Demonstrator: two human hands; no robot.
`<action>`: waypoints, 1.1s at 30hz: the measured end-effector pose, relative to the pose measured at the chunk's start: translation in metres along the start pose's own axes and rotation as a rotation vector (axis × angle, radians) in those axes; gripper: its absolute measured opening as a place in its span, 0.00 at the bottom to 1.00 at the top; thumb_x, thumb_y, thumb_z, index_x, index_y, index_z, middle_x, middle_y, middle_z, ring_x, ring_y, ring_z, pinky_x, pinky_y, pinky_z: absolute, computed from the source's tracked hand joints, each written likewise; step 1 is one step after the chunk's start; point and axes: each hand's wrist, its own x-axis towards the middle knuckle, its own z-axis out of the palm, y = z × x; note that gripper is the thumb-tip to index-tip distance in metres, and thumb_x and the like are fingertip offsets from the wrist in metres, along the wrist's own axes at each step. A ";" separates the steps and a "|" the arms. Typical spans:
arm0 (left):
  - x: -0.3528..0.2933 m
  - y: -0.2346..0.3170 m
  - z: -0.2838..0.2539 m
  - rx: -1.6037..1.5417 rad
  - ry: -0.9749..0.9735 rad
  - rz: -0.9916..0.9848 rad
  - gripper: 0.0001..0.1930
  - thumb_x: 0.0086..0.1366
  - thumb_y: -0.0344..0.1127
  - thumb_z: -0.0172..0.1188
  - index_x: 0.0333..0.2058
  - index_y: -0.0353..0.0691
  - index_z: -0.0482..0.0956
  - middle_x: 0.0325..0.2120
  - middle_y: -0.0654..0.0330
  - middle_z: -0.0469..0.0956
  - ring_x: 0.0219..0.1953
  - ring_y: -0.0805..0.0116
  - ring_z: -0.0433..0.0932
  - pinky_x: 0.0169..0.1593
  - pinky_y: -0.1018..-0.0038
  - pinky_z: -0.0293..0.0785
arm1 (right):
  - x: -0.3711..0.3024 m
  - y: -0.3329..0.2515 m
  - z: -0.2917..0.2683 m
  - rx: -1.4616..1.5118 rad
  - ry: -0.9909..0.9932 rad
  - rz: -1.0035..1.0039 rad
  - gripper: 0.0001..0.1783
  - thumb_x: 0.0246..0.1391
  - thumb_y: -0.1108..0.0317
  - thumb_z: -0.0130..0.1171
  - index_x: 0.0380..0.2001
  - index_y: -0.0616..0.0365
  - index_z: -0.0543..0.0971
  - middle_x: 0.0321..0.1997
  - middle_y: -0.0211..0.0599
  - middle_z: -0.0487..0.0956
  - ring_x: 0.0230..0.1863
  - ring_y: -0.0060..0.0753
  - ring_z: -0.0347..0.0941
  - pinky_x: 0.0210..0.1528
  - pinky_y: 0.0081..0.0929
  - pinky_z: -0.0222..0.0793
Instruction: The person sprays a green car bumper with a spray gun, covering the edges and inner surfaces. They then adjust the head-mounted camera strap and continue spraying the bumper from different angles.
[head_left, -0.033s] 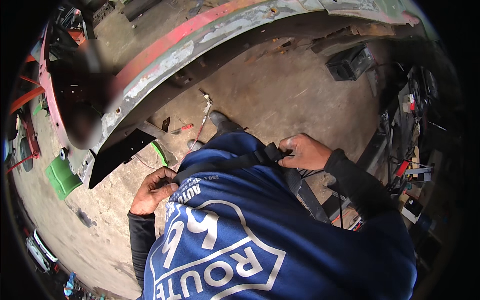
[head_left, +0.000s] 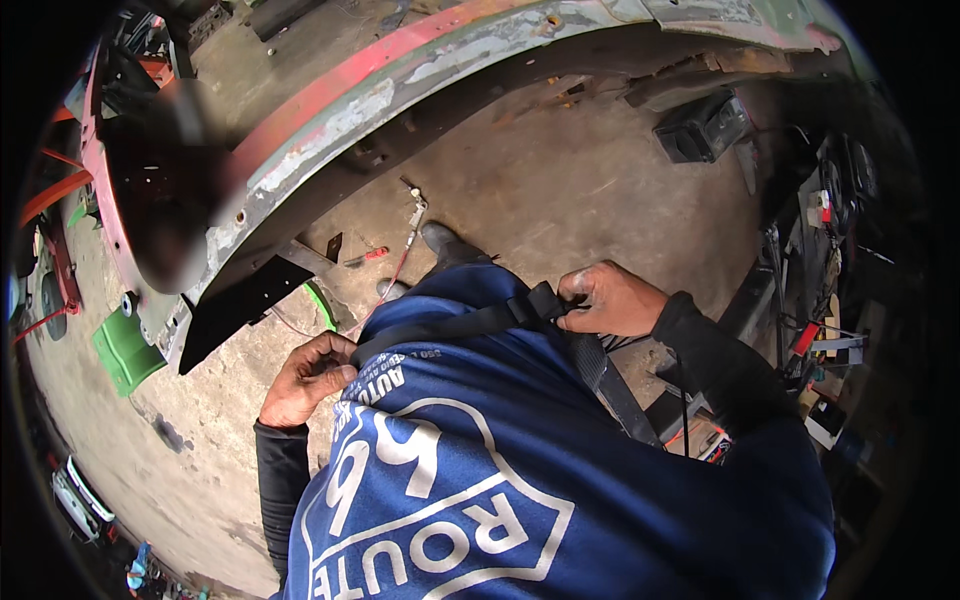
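A black webbing strap (head_left: 450, 327) runs across the front of my dark blue shirt (head_left: 470, 480) at waist height. My right hand (head_left: 612, 298) is closed on the strap's right end, just beside a black buckle-like piece (head_left: 543, 302). At my left side my left hand (head_left: 305, 380) pinches with thumb and fingers where the strap's other end meets the shirt; the fingertips are partly hidden by cloth. Both forearms wear black sleeves.
A curved, bare-sanded vehicle body panel (head_left: 330, 130) arches ahead of me. On the concrete floor lie an air tool (head_left: 415, 210) with a red hose, a red-handled tool (head_left: 375, 253) and a green plastic part (head_left: 125, 352). A black box (head_left: 700, 128) stands far right; tools clutter the right.
Almost nothing differs. My right hand and the strap's right end have shifted very slightly; both hands keep their grip.
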 end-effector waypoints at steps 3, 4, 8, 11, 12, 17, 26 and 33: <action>0.008 0.025 0.004 0.136 -0.004 0.023 0.19 0.62 0.38 0.65 0.50 0.35 0.77 0.45 0.58 0.76 0.46 0.69 0.74 0.54 0.73 0.68 | 0.011 -0.023 -0.013 -0.113 -0.007 -0.092 0.16 0.47 0.62 0.63 0.32 0.67 0.79 0.22 0.49 0.76 0.24 0.37 0.72 0.34 0.35 0.68; 0.018 0.035 0.010 0.202 -0.059 0.118 0.21 0.62 0.38 0.65 0.51 0.36 0.77 0.48 0.55 0.76 0.51 0.66 0.73 0.57 0.71 0.67 | 0.015 -0.031 -0.016 -0.177 -0.030 -0.103 0.16 0.47 0.62 0.63 0.32 0.68 0.79 0.22 0.51 0.76 0.24 0.40 0.72 0.33 0.36 0.68; 0.064 0.063 0.044 0.183 -0.330 0.190 0.27 0.63 0.40 0.67 0.57 0.33 0.73 0.46 0.51 0.79 0.51 0.65 0.77 0.57 0.71 0.70 | 0.036 -0.054 -0.021 -0.300 -0.088 -0.170 0.17 0.46 0.62 0.64 0.31 0.67 0.80 0.21 0.52 0.76 0.23 0.45 0.74 0.33 0.39 0.69; 0.086 0.072 0.060 0.190 -0.425 0.032 0.28 0.62 0.41 0.68 0.54 0.29 0.73 0.42 0.55 0.82 0.45 0.70 0.78 0.54 0.75 0.72 | 0.045 -0.063 -0.018 -0.383 -0.116 -0.179 0.16 0.45 0.61 0.64 0.30 0.66 0.80 0.20 0.52 0.76 0.24 0.48 0.75 0.33 0.41 0.70; 0.089 0.073 0.062 0.202 -0.430 0.021 0.26 0.61 0.40 0.69 0.53 0.29 0.74 0.41 0.56 0.82 0.44 0.71 0.78 0.53 0.76 0.73 | 0.047 -0.065 -0.016 -0.383 -0.119 -0.166 0.16 0.45 0.61 0.64 0.29 0.66 0.80 0.20 0.51 0.76 0.24 0.48 0.76 0.33 0.41 0.70; 0.081 0.064 0.066 0.052 -0.404 0.111 0.20 0.59 0.32 0.70 0.48 0.29 0.78 0.39 0.62 0.82 0.40 0.76 0.77 0.48 0.78 0.74 | 0.047 -0.076 -0.012 -0.470 -0.119 -0.224 0.16 0.44 0.60 0.63 0.26 0.65 0.80 0.20 0.50 0.76 0.26 0.50 0.77 0.33 0.42 0.71; 0.078 0.030 0.039 -0.280 -0.383 0.036 0.13 0.66 0.25 0.59 0.49 0.31 0.77 0.40 0.62 0.82 0.42 0.76 0.78 0.52 0.80 0.73 | 0.073 -0.087 -0.013 -0.605 -0.340 -0.221 0.19 0.44 0.58 0.64 0.25 0.68 0.79 0.23 0.55 0.78 0.29 0.53 0.77 0.35 0.43 0.72; 0.075 0.015 0.041 -0.343 -0.305 0.031 0.13 0.67 0.26 0.57 0.50 0.30 0.76 0.41 0.61 0.81 0.43 0.76 0.79 0.53 0.80 0.72 | 0.070 -0.084 -0.011 0.051 -0.236 -0.297 0.30 0.52 0.58 0.66 0.55 0.62 0.74 0.34 0.41 0.82 0.37 0.37 0.79 0.41 0.34 0.74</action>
